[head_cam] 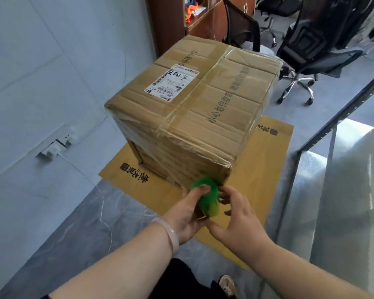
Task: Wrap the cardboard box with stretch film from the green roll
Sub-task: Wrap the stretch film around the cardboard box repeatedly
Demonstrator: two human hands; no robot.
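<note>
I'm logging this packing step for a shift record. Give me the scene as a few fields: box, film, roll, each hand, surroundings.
box: cardboard box standing on a cardboard sheet on the floor
label: white label on the box top
film: shiny clear film over the box's near sides
roll: green roll at the box's lower near corner
left hand: left hand grips the roll
right hand: right hand beside the roll, fingers curled; grip unclear
behind: office chair
</note>
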